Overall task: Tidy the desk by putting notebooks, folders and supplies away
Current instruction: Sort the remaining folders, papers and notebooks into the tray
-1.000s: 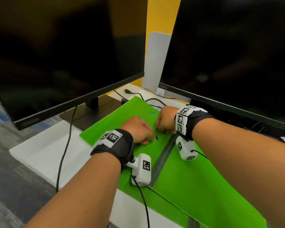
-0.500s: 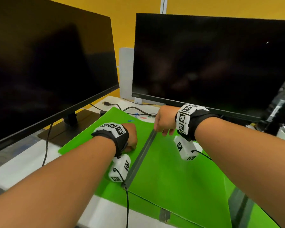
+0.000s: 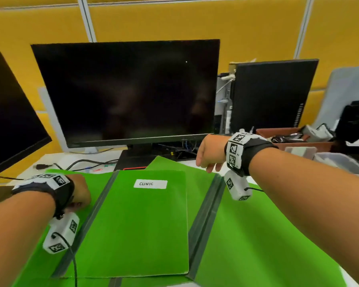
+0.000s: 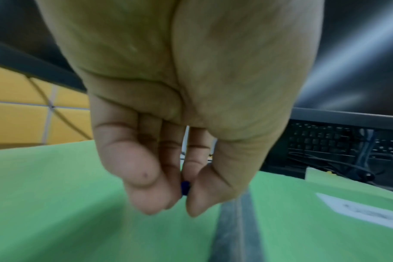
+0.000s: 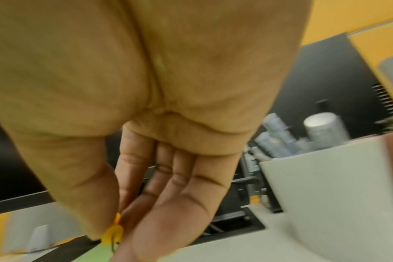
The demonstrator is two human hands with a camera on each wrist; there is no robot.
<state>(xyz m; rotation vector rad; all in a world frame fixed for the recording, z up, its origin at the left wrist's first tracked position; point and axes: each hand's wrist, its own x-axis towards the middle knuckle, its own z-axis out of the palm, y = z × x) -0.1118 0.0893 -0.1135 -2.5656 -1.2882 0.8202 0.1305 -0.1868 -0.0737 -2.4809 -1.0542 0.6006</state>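
Observation:
Three green folders lie side by side on the desk, the middle folder (image 3: pixel 133 224) bearing a white "CLINIC" label. My left hand (image 3: pixel 79 204) hovers low over the left folder (image 3: pixel 39 255). In the left wrist view this hand (image 4: pixel 182 200) pinches a small blue pin (image 4: pixel 185 187) between thumb and fingers. My right hand (image 3: pixel 210 162) is raised above the far edge of the right folder (image 3: pixel 257 245). The right wrist view shows that hand (image 5: pixel 121 223) pinching a small yellow piece (image 5: pixel 113 230) with thumb against fingers.
A black monitor (image 3: pixel 129 90) stands behind the folders and another (image 3: pixel 8 121) at the left. Cables and small coloured clips (image 3: pixel 97 169) lie at the desk's back. A PC tower (image 3: pixel 272 96), a brown tray (image 3: pixel 298 145) and a clear box (image 3: pixel 338 160) crowd the right.
The head view swung right and up. My left hand took the blue pin off the folder and drew back left. My right hand lifted and moved right.

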